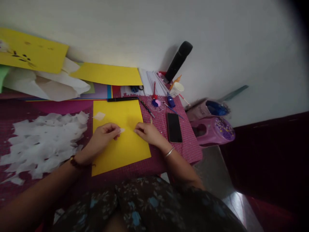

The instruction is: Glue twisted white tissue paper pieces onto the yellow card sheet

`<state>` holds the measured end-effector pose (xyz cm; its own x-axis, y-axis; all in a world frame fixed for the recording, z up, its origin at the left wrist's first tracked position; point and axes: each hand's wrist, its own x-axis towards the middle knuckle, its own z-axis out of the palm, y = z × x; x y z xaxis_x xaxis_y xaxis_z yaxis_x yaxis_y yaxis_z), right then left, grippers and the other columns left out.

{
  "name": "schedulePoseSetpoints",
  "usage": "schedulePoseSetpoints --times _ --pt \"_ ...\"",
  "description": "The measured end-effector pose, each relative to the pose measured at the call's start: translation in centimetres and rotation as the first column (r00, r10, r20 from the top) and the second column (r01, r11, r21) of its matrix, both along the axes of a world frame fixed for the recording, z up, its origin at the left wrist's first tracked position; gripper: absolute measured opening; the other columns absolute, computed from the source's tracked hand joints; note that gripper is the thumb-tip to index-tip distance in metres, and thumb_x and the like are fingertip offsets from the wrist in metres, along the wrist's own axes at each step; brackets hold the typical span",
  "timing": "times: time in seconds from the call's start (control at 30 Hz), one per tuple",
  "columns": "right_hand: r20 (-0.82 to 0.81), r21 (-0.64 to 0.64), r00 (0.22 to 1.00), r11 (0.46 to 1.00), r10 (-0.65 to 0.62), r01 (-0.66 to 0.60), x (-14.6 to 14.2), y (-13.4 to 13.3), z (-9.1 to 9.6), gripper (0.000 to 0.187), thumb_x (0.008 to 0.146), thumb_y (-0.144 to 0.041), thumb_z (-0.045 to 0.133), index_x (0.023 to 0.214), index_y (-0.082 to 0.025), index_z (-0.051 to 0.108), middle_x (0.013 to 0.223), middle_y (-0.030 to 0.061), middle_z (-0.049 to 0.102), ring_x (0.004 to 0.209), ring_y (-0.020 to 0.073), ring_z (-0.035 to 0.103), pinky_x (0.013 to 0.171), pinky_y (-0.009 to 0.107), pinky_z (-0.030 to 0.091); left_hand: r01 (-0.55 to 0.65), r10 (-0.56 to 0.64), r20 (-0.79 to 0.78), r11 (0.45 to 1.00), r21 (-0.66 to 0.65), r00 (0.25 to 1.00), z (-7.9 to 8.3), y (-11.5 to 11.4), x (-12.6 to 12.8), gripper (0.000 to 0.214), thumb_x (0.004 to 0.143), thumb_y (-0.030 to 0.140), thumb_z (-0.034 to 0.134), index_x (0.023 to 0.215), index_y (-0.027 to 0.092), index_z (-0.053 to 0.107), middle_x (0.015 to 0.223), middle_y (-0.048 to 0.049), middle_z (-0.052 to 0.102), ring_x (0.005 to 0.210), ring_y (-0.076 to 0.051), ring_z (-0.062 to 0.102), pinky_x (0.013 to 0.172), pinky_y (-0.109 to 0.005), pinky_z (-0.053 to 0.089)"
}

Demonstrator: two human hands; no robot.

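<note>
My left hand [107,135] pinches a small piece of white tissue paper [122,130] between thumb and fingertips. Across a short gap, my right hand [147,132] has its thumb and fingers pressed together; whatever may be between them is too small to make out. Both hands are over a yellow sheet of paper [120,151] on the table. One pale paper square [99,116] lies near the sheet's upper left corner. To the left of my left hand spreads a wide heap of white tissue paper pieces [45,138].
Right of the sheet lie a phone [174,127], a paint palette [156,103], a blue paint bottle [171,100] and a pencil [146,108]. A black pen [122,99] rests along the sheet's top edge. Behind stand a black bottle [178,61] and stacked papers. A pink stool [214,130] stands beyond the table's right edge.
</note>
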<state>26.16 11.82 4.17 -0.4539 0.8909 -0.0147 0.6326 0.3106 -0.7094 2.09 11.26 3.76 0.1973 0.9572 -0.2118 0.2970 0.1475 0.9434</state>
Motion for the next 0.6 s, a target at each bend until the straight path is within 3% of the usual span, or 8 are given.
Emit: schedulePoseSetpoints --times 0.13,0.23,0.43,0.6 --pt "0.038 0.053 0.962 0.962 -0.271 0.269 3.5 1.6 0.8 0.016 0.099 -0.026 0.057 0.093 -0.016 0.068 0.083 0.0039 0.070 0.076 0.0164 0.062 0.071 0.027 0.038 -0.132 0.133 -0.014 0.990 0.053 0.991 -0.7 0.0 -1.4 0.024 0.079 0.045 0.072 0.078 0.022 0.064 0.069 -0.0001 0.063 0.065 -0.017 0.057 0.065 -0.031 0.048" --pt "0.209 0.080 0.892 0.916 -0.401 0.393 5.9 2.4 1.5 0.022 0.101 -0.030 0.057 0.093 -0.015 0.071 0.083 0.0051 0.073 0.076 0.0170 0.064 0.069 0.027 0.038 -0.194 0.193 0.025 0.978 0.071 0.981 -1.0 0.1 -1.9 0.023 0.077 0.042 0.075 0.080 0.021 0.067 0.068 0.0007 0.062 0.062 -0.015 0.055 0.061 -0.028 0.045" --pt "0.583 0.061 0.747 0.934 -0.319 0.352 5.3 0.8 2.4 0.033 0.097 -0.049 0.061 0.097 -0.018 0.073 0.094 0.0088 0.080 0.087 0.0236 0.073 0.069 0.030 0.042 -0.247 0.237 0.100 0.964 0.101 0.966 -2.0 0.7 -1.9 0.026 0.072 0.043 0.076 0.080 0.019 0.071 0.067 0.0001 0.064 0.058 -0.013 0.054 0.056 -0.025 0.044" --pt "0.695 0.056 0.672 0.951 -0.256 0.304 3.0 -1.0 2.8 0.026 0.097 -0.032 0.055 0.110 -0.017 0.070 0.112 0.0136 0.080 0.102 0.0277 0.075 0.079 0.033 0.051 -0.240 0.222 0.136 0.961 0.140 0.966 -2.7 1.0 -1.8 0.023 0.073 0.043 0.077 0.077 0.021 0.070 0.068 0.0003 0.064 0.057 -0.014 0.055 0.055 -0.026 0.045"
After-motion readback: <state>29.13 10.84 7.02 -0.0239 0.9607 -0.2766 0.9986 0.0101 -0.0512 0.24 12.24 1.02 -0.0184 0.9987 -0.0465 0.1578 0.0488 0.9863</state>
